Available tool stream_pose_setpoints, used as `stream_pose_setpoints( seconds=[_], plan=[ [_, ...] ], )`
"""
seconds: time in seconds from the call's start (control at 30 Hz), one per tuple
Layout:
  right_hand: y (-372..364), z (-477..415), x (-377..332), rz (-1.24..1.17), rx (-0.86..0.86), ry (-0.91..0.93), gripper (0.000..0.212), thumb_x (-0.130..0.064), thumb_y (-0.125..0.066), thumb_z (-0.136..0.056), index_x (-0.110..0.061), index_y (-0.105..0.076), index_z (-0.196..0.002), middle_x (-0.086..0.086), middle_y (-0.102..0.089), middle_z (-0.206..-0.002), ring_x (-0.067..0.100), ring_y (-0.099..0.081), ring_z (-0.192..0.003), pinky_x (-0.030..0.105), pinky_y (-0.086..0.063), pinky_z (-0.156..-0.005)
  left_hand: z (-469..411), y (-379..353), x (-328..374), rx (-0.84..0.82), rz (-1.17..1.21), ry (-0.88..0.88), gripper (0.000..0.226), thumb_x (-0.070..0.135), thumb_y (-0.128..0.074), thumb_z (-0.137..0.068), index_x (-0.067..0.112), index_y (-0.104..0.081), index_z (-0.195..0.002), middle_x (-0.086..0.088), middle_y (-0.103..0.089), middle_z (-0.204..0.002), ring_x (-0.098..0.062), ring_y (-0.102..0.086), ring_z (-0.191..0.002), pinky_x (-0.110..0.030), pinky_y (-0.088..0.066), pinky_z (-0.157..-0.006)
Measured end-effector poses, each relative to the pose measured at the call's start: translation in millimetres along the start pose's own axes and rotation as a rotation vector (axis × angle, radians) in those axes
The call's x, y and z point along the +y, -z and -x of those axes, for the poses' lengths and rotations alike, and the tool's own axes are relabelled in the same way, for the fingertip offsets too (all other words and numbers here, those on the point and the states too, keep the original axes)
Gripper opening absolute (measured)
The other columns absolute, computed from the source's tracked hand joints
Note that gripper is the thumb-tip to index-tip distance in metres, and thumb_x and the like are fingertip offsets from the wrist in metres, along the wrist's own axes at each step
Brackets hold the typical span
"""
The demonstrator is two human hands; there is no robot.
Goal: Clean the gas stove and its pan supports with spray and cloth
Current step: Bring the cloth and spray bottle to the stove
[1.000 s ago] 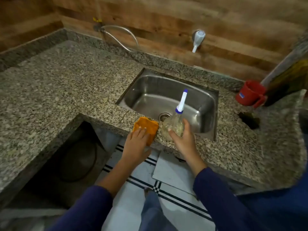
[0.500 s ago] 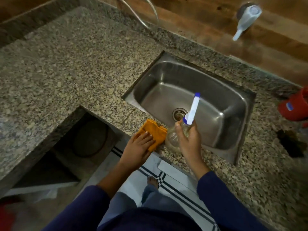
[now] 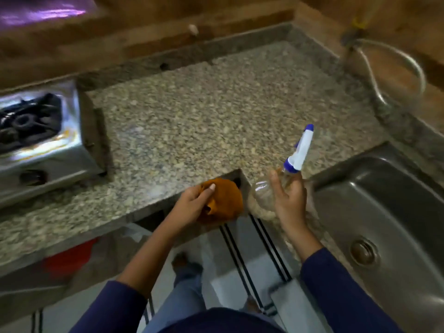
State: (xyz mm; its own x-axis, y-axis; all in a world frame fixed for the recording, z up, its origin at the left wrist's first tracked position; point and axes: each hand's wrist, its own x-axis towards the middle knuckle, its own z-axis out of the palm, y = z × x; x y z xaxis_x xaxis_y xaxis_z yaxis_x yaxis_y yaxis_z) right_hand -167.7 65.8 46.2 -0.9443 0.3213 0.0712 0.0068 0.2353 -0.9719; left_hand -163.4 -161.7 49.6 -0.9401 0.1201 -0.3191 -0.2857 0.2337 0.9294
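Far left on the speckled granite surface (image 3: 216,111): a steel gas stove (image 3: 45,145) with black cast pan supports (image 3: 26,121) over its burner. Centre, at the surface's front edge: left hand (image 3: 194,203) clenched on a crumpled orange cloth (image 3: 225,200). Just beside, right hand (image 3: 288,200) wrapped around a clear plastic spray bottle (image 3: 264,195) with white-and-blue nozzle, tilted up and away. Far right: stainless steel sink (image 3: 384,212).

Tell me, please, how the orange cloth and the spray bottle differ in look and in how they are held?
The orange cloth is soft, opaque and bunched in the left hand; the spray bottle is rigid, clear, with a white-and-blue nozzle, tilted in the right hand. Both are held off the granite counter.
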Motion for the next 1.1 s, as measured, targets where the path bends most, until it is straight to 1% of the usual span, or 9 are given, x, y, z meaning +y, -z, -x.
stream_pose_setpoints(
  seconds=[0.17,0.27,0.4,0.5,0.6,0.73,0.87,1.0,1.1],
  plan=[
    [-133,-39,-30,-0.04,-0.171,-0.002,0.031,-0.023,-0.059,-0.097,-0.001,-0.055,-0.119,-0.009,-0.063,-0.084,-0.011,-0.061,-0.075,0.005,-0.043,-0.07,-27,131,-4,0.226,0.065,0.006,0.017,0.012,-0.05,-0.101,0.014,-0.061,-0.088,0.002,-0.06,-0.063,-0.006,-0.057,-0.053,-0.024,-0.044,-0.054],
    [-206,-60,-42,-0.062,-0.219,0.012,0.029,-0.026,-0.058,-0.097,-0.007,-0.055,-0.118,-0.002,-0.066,-0.092,-0.008,-0.064,-0.086,0.017,-0.047,-0.078,-51,189,5,0.259,-0.082,-0.052,0.029,0.002,-0.045,-0.099,0.016,-0.056,-0.122,-0.008,-0.058,-0.074,-0.005,-0.055,-0.051,-0.019,-0.043,-0.05],
    [-287,-89,-44,-0.064,-0.244,0.011,0.023,-0.035,-0.06,-0.095,-0.028,-0.054,-0.116,-0.003,-0.066,-0.101,0.002,-0.065,-0.092,0.028,-0.053,-0.081,-102,241,-9,0.329,-0.647,-0.148,0.053,0.015,-0.048,-0.095,0.02,-0.039,-0.147,-0.02,-0.067,-0.109,-0.034,-0.065,-0.096,-0.036,-0.048,-0.076],
    [-324,-97,-45,-0.044,-0.258,-0.002,0.026,-0.033,-0.063,-0.094,-0.027,-0.055,-0.119,-0.005,-0.065,-0.107,0.009,-0.063,-0.1,0.031,-0.052,-0.089,-131,248,-29,0.254,-0.882,-0.193,0.063,0.031,-0.031,-0.09,0.01,-0.035,-0.149,-0.024,-0.051,-0.14,-0.039,-0.055,-0.122,-0.047,-0.047,-0.095],
    [-340,-101,-39,-0.021,-0.378,0.007,0.021,-0.027,-0.061,-0.096,-0.035,-0.054,-0.114,-0.011,-0.064,-0.107,-0.007,-0.06,-0.097,0.019,-0.049,-0.084,-140,232,-64,-0.026,-1.173,-0.066,0.057,0.021,-0.037,-0.099,0.009,-0.022,-0.153,-0.018,-0.024,-0.159,-0.032,-0.028,-0.145,-0.044,-0.03,-0.113],
    [-343,-106,-34,0.044,-0.478,0.023,0.025,-0.029,-0.059,-0.097,-0.041,-0.049,-0.117,-0.016,-0.063,-0.109,-0.012,-0.059,-0.101,0.009,-0.045,-0.081,-132,216,-118,-0.112,-1.271,-0.019,0.079,0.028,-0.081,-0.065,0.009,-0.054,-0.136,-0.014,-0.057,-0.139,-0.03,-0.054,-0.129,-0.047,-0.051,-0.093],
    [-343,-112,-25,0.083,-0.517,0.032,0.034,-0.032,-0.059,-0.095,-0.021,-0.051,-0.126,-0.008,-0.064,-0.11,-0.006,-0.06,-0.102,0.01,-0.045,-0.08,-117,200,-126,-0.029,-1.223,-0.053,0.085,0.034,-0.086,-0.051,0.008,-0.062,-0.128,-0.013,-0.061,-0.133,-0.029,-0.063,-0.118,-0.047,-0.054,-0.086],
    [-346,-123,-28,0.083,-0.564,0.049,0.04,-0.033,-0.058,-0.095,-0.012,-0.05,-0.128,-0.005,-0.063,-0.111,-0.007,-0.06,-0.103,0.006,-0.044,-0.081,-104,181,-120,-0.013,-1.128,0.007,0.073,0.036,-0.039,-0.098,0.01,-0.004,-0.156,-0.008,0.003,-0.162,-0.03,-0.001,-0.151,-0.051,-0.008,-0.119],
    [-346,-126,-26,0.105,-0.588,0.073,0.044,-0.04,-0.057,-0.094,-0.014,-0.05,-0.129,-0.005,-0.063,-0.112,-0.007,-0.059,-0.103,0.005,-0.044,-0.08,-94,167,-121,0.074,-1.071,0.022,0.074,0.051,-0.022,-0.096,0.014,0.003,-0.156,-0.005,0.011,-0.163,-0.025,0.013,-0.15,-0.049,0.004,-0.121]
  ],
)
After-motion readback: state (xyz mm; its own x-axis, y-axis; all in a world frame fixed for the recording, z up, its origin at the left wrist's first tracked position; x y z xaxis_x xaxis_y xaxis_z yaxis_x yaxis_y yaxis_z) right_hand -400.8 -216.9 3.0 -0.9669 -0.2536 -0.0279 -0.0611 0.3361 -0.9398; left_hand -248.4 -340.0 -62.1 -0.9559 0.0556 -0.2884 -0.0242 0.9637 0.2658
